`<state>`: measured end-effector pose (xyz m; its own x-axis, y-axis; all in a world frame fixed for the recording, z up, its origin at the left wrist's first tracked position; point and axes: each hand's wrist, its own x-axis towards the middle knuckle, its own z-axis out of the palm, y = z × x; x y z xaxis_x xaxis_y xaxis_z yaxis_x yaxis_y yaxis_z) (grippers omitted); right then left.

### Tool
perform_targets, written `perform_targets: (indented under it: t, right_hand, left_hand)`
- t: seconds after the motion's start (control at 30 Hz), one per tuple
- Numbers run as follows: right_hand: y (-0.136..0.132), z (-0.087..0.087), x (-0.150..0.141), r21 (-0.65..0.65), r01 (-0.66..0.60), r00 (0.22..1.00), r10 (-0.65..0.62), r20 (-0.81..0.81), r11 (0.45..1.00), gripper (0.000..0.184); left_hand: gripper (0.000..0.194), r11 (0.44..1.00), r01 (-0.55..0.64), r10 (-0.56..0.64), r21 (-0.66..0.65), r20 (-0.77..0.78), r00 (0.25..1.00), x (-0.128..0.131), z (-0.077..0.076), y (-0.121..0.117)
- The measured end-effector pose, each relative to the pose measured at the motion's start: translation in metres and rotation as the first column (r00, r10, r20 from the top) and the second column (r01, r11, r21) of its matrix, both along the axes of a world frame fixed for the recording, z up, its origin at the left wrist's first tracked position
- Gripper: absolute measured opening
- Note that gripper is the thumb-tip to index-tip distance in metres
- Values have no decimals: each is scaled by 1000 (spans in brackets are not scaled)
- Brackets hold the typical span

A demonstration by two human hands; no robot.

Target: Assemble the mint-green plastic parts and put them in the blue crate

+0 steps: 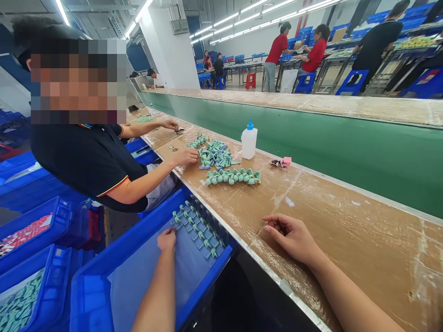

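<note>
My left hand (166, 240) reaches into a blue plastic bin (90, 281), its fingers pinched together at a small green figure (176, 218) at the end of the rows. Several more green figures (200, 235) stand in rows on the bin's pale liner (152, 272). My right hand (290, 236) rests on the brown covered workbench (346, 221), fingers loosely curled and thumb apart, with nothing seen in it. Farther up the bench lie a row of round-headed green pieces (232, 177) and a heap of green and blue-purple pieces (216, 153).
A white bottle with a blue cap (249, 140) stands by the green conveyor belt (332, 138). Near it lies a small pink and black piece (282, 162). A co-worker (86, 161) sits left, hands at the bench. Blue bins of parts (51, 258) stand lower left.
</note>
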<state>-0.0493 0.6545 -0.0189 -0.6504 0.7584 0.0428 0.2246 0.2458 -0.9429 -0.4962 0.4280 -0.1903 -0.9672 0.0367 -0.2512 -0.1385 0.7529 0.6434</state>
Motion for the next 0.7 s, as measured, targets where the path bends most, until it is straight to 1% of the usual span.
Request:
perform_targets:
  t: [0.1,0.27,0.57,0.7]
  right_hand:
    - [0,-1,0,-8,7,1000,-7,-6,1000,51]
    - [1,-1,-2,-29,12,1000,-12,-9,999,51]
    - [-2,10,-3,-2,25,999,-25,-23,1000,51]
    - [-2,9,-3,-9,25,1000,-25,-17,1000,51]
  left_hand:
    - [33,1000,-2,3,-20,27,1000,1,2,3]
    - [32,996,44,-42,-75,26,999,-2,6,2]
    - [36,993,79,-78,-89,16,997,0,7,-2]
    - [38,990,83,-83,-114,10,997,-1,8,-3]
